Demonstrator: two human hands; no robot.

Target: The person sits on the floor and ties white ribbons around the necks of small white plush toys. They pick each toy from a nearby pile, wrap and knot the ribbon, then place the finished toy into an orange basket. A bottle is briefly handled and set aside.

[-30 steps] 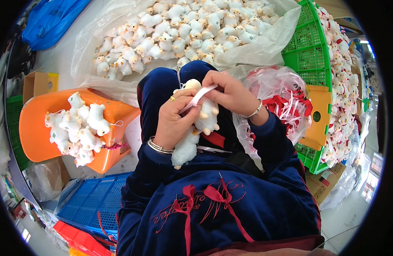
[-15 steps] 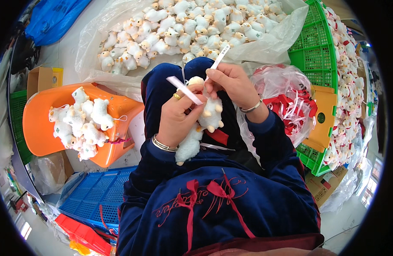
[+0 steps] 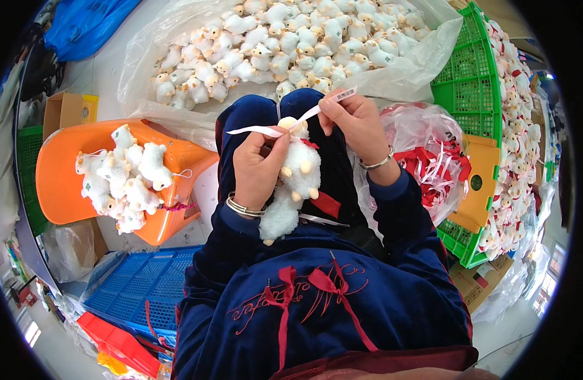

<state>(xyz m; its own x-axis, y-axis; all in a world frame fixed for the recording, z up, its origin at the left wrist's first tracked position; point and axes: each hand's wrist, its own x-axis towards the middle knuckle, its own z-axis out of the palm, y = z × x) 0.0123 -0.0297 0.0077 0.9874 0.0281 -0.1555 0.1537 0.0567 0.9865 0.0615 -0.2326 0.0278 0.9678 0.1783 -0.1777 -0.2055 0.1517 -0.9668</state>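
Fingers (image 3: 275,140) of my left hand (image 3: 256,168) pinch one end of the white ribbon (image 3: 285,126) and clasp the plush sheep (image 3: 298,171) on my lap; right hand (image 3: 355,123) fingers grip the other end. A moment ago the ribbon hung slack, now it's stretched taut above the sheep's head, likely ready for tying round its neck

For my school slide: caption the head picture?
Two hands stretch a white ribbon over a plush lamb.
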